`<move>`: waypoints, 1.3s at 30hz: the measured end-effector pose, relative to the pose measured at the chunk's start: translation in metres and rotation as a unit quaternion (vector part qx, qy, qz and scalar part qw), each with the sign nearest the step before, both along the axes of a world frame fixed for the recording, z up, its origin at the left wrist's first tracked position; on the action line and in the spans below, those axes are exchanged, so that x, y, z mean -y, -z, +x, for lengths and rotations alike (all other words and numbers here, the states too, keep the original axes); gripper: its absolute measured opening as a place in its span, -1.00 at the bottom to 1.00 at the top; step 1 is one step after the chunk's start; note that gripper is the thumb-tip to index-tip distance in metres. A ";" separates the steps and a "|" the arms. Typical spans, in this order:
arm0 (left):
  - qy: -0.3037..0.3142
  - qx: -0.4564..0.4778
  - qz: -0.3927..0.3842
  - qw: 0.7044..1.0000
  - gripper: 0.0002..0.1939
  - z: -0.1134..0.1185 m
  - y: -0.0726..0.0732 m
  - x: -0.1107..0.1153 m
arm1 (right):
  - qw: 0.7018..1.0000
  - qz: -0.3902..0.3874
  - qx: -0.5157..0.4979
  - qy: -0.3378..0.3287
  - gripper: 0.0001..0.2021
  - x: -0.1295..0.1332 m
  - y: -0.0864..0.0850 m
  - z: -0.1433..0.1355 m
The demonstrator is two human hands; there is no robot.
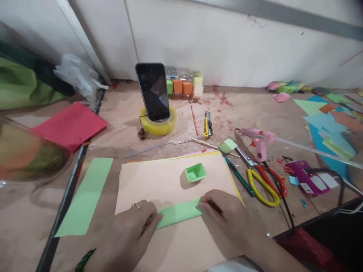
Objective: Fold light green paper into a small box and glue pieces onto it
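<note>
A folded strip of light green paper lies across a stack of coloured paper sheets, the top one pale peach. My left hand pinches the strip's left end, and my right hand pinches its right end; both hands rest low over the stack. Just beyond the strip sits a small open green paper box. To the left of the stack, a flat green paper strip lies on the table.
A phone leans upright in a yellow tape roll. Yellow-handled scissors, a pink glue gun and a yellow cutter lie beyond and right. A purple power adapter and paper scraps are farther right.
</note>
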State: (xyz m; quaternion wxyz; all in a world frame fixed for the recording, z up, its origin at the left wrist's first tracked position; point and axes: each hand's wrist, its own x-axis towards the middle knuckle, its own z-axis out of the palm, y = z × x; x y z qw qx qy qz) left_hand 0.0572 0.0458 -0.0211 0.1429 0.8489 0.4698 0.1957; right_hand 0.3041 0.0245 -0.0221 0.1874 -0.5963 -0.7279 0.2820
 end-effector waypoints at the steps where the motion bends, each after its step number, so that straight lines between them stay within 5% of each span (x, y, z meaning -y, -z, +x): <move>1: 0.003 0.000 0.008 1.000 -0.63 0.001 -0.001 -0.001 | 1.000 -0.005 0.000 0.003 -0.88 0.000 0.000 0.000; 12: 0.010 -0.019 0.036 0.999 -0.60 0.002 -0.001 -0.001 | 0.998 -0.058 0.027 0.021 -0.86 -0.008 -0.009 -0.004; 18: -0.005 -0.078 0.001 0.997 -0.65 -0.002 0.004 0.006 | 0.998 -0.011 0.057 0.028 -0.85 -0.007 -0.004 -0.005; 21: -0.008 -0.111 0.059 0.992 -0.72 -0.006 0.003 0.011 | 0.995 0.029 0.089 0.024 -0.87 -0.006 -0.003 -0.004; 25: 0.109 -0.123 0.144 0.976 -0.46 -0.005 -0.001 0.012 | 0.977 0.172 0.122 -0.040 -0.86 -0.005 -0.005 -0.006; 30: 0.200 -0.174 0.123 0.956 -0.59 0.006 -0.004 0.012 | 0.913 0.300 0.066 -0.270 -0.79 -0.002 -0.003 -0.012; 39: 0.196 -0.189 0.152 0.950 -0.54 -0.017 -0.007 0.029 | 0.938 0.253 0.090 -0.218 -0.73 0.017 0.009 0.027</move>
